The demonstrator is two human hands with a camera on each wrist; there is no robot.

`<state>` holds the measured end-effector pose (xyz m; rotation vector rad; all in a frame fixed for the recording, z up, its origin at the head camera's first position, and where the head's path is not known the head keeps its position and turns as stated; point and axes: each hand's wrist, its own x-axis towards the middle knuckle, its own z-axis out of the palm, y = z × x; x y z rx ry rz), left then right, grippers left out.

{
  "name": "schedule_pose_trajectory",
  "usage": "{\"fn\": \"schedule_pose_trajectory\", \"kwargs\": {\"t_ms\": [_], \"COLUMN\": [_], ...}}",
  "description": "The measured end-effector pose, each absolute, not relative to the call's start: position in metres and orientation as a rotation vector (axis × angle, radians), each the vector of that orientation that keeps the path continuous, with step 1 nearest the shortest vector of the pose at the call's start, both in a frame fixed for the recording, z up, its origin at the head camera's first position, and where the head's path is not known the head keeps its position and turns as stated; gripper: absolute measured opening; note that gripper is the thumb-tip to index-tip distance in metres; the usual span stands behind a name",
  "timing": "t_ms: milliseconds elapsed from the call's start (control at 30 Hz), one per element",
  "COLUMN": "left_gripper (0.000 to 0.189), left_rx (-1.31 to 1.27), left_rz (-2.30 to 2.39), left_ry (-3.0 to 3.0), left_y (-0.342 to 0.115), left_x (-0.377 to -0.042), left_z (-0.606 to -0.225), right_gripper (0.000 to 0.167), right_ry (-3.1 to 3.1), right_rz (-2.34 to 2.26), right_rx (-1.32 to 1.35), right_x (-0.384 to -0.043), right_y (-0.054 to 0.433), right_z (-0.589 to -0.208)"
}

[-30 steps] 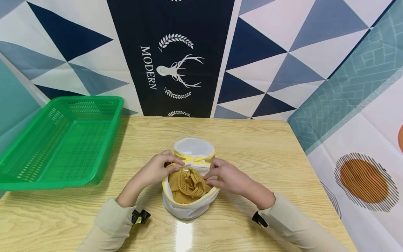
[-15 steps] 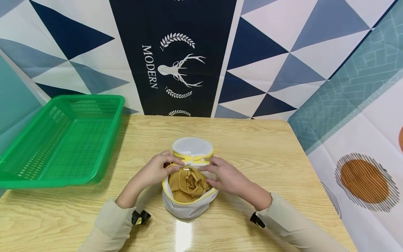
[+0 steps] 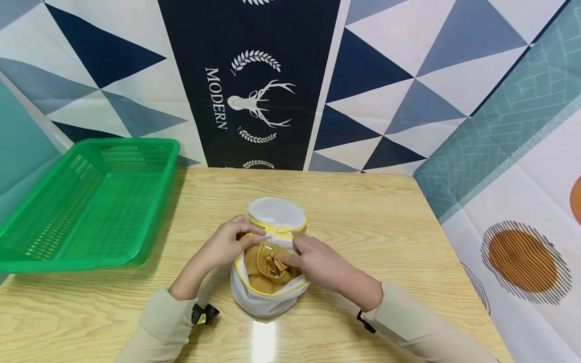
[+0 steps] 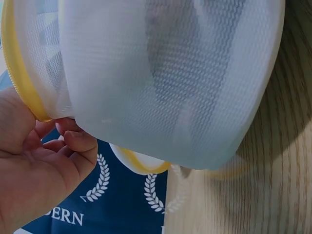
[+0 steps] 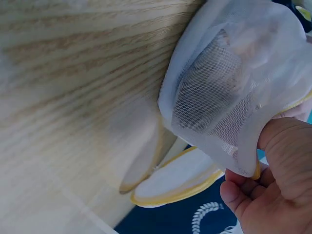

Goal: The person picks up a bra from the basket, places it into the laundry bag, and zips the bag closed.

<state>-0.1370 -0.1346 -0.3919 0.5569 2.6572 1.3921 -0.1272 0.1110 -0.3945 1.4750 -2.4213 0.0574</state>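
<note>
A white mesh laundry bag (image 3: 263, 305) with yellow zipper trim stands on the table, its round lid (image 3: 277, 212) folded back at the far side. Inside lies a bunched mustard-yellow garment (image 3: 256, 277) with perforated edging and straps. My left hand (image 3: 229, 243) grips the bag's left rim, thumb over the opening; in the left wrist view its fingers curl below the yellow trim. At the right rim, my right hand (image 3: 322, 264) pinches the edge, its thumb reaching over the garment. The right wrist view shows the right hand's fingers (image 5: 236, 197) curled at the trim.
A green perforated plastic basket (image 3: 50, 265) stands at the left. The wood-grain table (image 3: 363, 217) ends at a patterned cloth backdrop (image 3: 254, 30) behind, with another cloth at the right. Each wrist carries a black strapped camera (image 3: 204, 314).
My right hand has lifted its fingers off the garment and moved left onto the right rim, drawing it inward. The bag has shifted slightly left. My left hand stays on its rim.
</note>
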Motion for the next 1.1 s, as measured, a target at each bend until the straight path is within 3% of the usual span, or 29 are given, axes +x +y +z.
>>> {"fn": "schedule_pose_trajectory", "kwargs": {"t_ms": [167,367,700,1100], "left_gripper": [0.016,0.016,0.017,0.015], "left_rx": [0.535,0.5,0.49,0.464], "left_rz": [1.403,1.409,1.416,1.483], "left_ry": [2.664,2.663,2.635,2.604], "left_y": [-0.134,-0.136,-0.139,-0.143], "left_x": [-0.137,-0.136,-0.137,-0.139], "left_z": [-0.393,-0.393,-0.392,-0.396], "right_gripper": [0.036,0.044,0.029,0.028], "right_ry": [-2.438,-2.594,-2.615,-2.714], "right_rz": [-0.051,0.182,0.349,0.494], "right_rx": [1.436,1.428,1.443,1.386], "right_x": [-0.125,-0.129,-0.133,-0.135], "right_y": [0.109,0.113,0.117,0.117], "right_z": [-0.393,-0.385,-0.383,-0.38]}}
